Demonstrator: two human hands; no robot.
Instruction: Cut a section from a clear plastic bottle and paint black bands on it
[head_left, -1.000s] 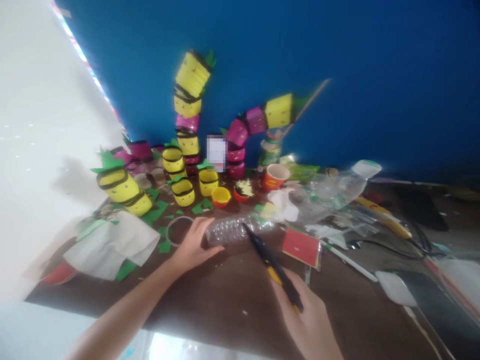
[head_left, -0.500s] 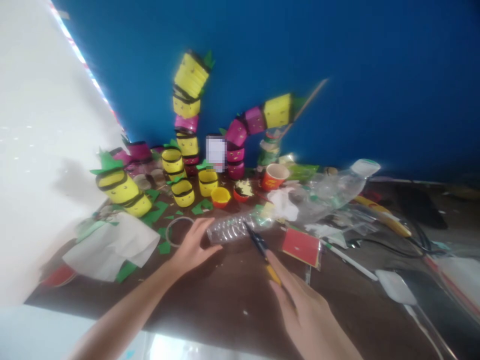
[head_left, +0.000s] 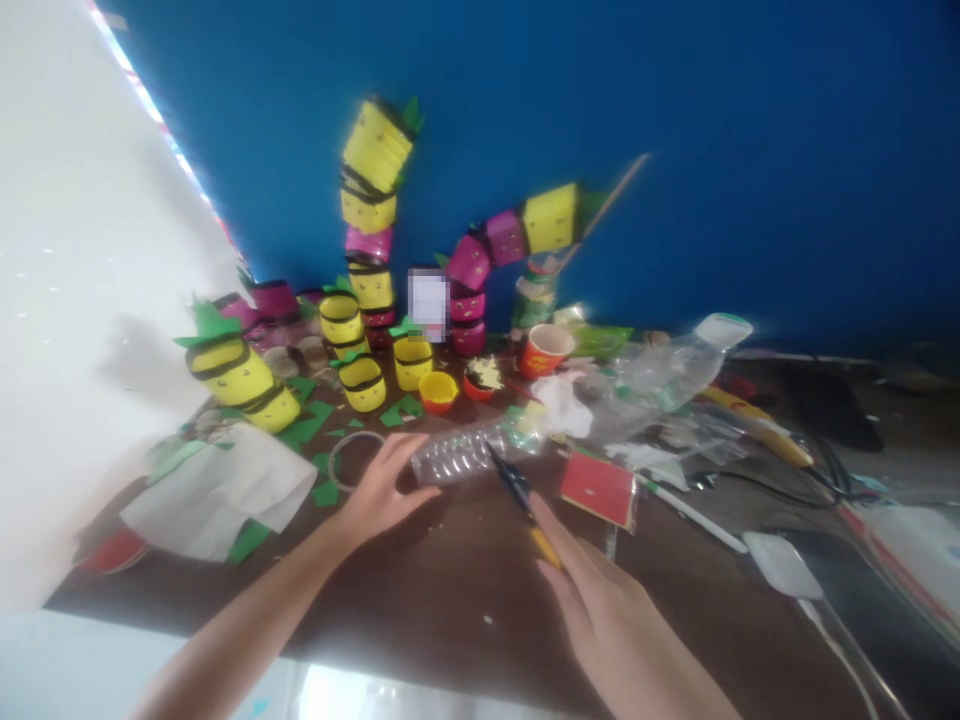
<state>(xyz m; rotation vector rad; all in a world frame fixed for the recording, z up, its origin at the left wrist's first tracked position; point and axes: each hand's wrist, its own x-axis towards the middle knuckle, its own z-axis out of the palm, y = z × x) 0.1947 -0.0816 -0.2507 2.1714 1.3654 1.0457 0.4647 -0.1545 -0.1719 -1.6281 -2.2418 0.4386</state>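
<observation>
Over the last second the right hand [head_left: 600, 590] has slid forward along the black-and-yellow tool [head_left: 514, 480], its forefinger now stretched along the shaft; the fingers are closed on the tool, which puts them nearer the tip. That tip is at the ridged clear bottle [head_left: 457, 455], lying midway between the tabletop's [head_left: 450, 600] front and back edges (contact is too blurred to tell). The left hand [head_left: 382, 490] has thumb and fingers apart around the bottle's left end, pressure unclear.
</observation>
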